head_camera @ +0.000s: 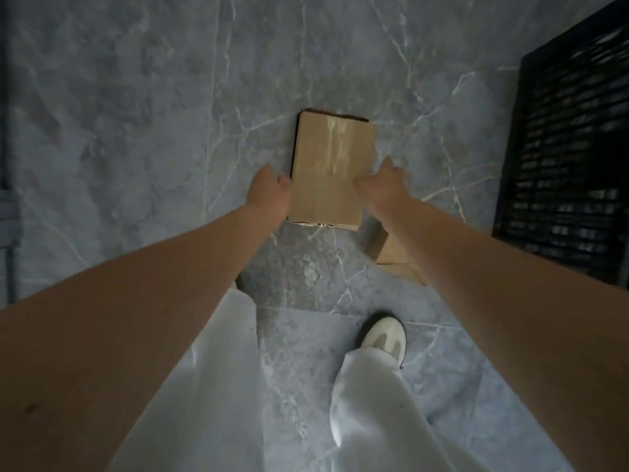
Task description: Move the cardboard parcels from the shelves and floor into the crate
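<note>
Two bare forearms (136,318) fill the lower corners of the view and run up and inward to a flat cardboard parcel (332,172) in the middle of the picture. The left hand (270,194) is set against the parcel's left long edge, towards its nearer end. Its thumb lies at the top of that edge and its fingers turn down out of sight along the side, so it appears to grip the edge, though how far the fingers curl under cannot be told. The right hand (381,185) holds the opposite long edge at about the same level, thumb laid on the brown top face and fingers wrapped down over the side. A strip of clear tape (335,141) runs along the parcel's length and shines at its near end. A dark shadow lines the parcel's left side, and whether it rests on the grey marbled floor (136,131) or is just off it cannot be told. A smaller parcel (391,252) lies on the floor nearer than the first and to its right, mostly hidden under the right forearm. The black slatted crate (571,148) stands at the right edge of the view, apart from both parcels, only partly in frame. Lower down, white trousers (218,386) and one white shoe (384,338) show above the tiles
</note>
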`<state>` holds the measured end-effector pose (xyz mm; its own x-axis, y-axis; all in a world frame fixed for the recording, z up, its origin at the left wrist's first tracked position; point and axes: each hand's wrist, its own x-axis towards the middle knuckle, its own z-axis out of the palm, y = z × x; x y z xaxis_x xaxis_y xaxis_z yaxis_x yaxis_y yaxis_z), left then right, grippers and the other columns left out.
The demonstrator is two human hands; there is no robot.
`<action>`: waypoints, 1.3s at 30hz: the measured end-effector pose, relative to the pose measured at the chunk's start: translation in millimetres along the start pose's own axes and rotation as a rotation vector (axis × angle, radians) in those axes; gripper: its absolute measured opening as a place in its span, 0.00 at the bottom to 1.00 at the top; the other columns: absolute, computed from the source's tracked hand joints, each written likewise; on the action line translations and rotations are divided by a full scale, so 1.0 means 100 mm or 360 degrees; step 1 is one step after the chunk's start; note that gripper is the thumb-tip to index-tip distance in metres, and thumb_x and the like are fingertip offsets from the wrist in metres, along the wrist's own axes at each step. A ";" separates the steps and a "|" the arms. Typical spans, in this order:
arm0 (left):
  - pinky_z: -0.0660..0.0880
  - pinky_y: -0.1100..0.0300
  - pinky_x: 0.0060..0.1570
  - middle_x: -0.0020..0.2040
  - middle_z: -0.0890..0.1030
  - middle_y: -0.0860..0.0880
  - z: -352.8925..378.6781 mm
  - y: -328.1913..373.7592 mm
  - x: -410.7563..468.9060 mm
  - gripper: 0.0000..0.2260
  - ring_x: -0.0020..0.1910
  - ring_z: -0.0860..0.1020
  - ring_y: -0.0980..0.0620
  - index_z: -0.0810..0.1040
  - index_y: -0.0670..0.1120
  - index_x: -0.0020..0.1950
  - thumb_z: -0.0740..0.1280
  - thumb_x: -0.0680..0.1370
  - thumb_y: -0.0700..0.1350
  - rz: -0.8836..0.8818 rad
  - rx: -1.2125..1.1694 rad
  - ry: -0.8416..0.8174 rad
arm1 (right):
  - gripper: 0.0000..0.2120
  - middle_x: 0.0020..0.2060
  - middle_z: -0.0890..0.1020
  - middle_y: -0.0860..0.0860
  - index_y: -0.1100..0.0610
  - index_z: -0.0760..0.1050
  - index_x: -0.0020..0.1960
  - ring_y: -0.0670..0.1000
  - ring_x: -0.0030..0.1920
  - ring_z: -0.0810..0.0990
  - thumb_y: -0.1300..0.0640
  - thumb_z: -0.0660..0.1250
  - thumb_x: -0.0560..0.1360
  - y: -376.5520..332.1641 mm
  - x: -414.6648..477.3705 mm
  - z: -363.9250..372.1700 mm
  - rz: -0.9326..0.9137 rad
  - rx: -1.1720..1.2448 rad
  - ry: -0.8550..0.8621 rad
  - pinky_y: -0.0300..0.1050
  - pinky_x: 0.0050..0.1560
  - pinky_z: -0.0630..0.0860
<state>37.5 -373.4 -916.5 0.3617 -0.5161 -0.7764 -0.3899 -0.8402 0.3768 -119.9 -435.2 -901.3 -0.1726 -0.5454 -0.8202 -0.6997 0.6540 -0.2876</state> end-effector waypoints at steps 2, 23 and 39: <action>0.65 0.60 0.54 0.62 0.73 0.44 0.16 0.00 0.18 0.11 0.62 0.73 0.45 0.73 0.46 0.58 0.52 0.84 0.44 -0.0002 -0.0050 0.0013 | 0.35 0.76 0.56 0.59 0.61 0.46 0.79 0.59 0.74 0.63 0.58 0.61 0.79 0.02 0.17 0.13 0.0071 0.0047 0.0000 0.51 0.72 0.64; 0.75 0.67 0.53 0.57 0.82 0.54 -2.34 1.98 -2.43 0.17 0.53 0.80 0.55 0.79 0.52 0.65 0.57 0.81 0.40 0.0405 -0.1025 0.0432 | 0.10 0.53 0.81 0.50 0.57 0.75 0.60 0.52 0.53 0.80 0.60 0.61 0.80 -1.97 -2.57 -2.09 -0.0506 0.0641 -0.0309 0.49 0.59 0.76; 0.74 0.73 0.53 0.64 0.77 0.56 -4.89 2.70 -7.04 0.23 0.61 0.76 0.58 0.69 0.53 0.73 0.68 0.79 0.51 0.1370 -0.1279 0.1341 | 0.13 0.41 0.81 0.57 0.53 0.77 0.62 0.53 0.38 0.81 0.59 0.57 0.83 -3.12 -7.40 -4.12 -0.1688 0.0845 -0.0629 0.45 0.41 0.79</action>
<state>91.8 -318.2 -21.4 0.7567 -0.6046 0.2486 -0.2700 0.0574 0.9612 -59.5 -451.5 -1.1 0.5889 -0.7979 -0.1283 0.0150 0.1695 -0.9854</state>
